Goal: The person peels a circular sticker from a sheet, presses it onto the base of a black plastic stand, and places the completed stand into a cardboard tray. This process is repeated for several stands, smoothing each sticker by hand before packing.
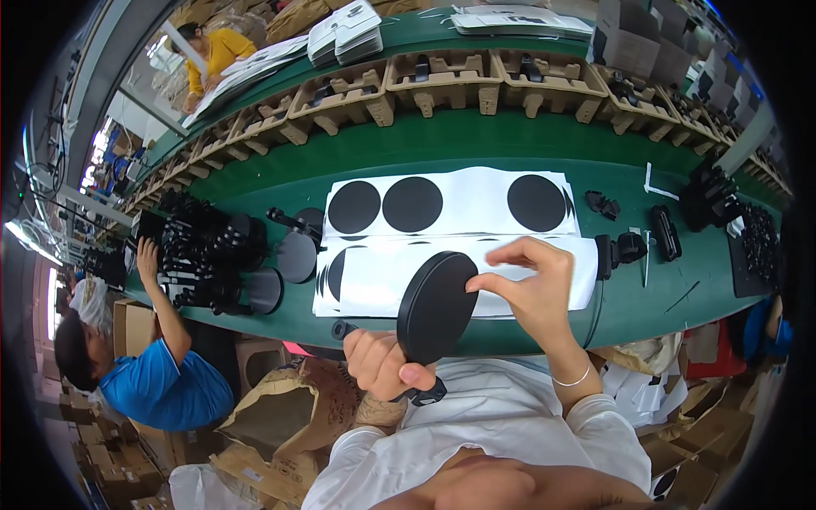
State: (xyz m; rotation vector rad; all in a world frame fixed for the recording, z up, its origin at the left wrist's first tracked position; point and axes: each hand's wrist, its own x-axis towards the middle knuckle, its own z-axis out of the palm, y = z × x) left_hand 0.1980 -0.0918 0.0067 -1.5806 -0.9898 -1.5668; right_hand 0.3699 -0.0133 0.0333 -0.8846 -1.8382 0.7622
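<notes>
My left hand (pixel 381 364) is wrapped around the stem of a black stand with a round disc-shaped base (pixel 438 306). The disc is tilted, its broad face turned toward the right. At its right rim is my right hand (pixel 535 285), the thumb tip at or touching the edge and the index finger curved apart from the thumb. I see nothing between those fingers. Beneath and beyond the disc lie white sheets (pixel 476 191) bearing large black round pads (pixel 412 204); one lower pad is partly covered by a sheet.
Many black stands (pixel 208 246) crowd the bench (pixel 408 161) at the left, near a co-worker in blue (pixel 170 387). Small black parts (pixel 665 232) lie at the right. Brown moulded trays (pixel 442 76) line the far side. Another person in yellow (pixel 225 55) works at the far left.
</notes>
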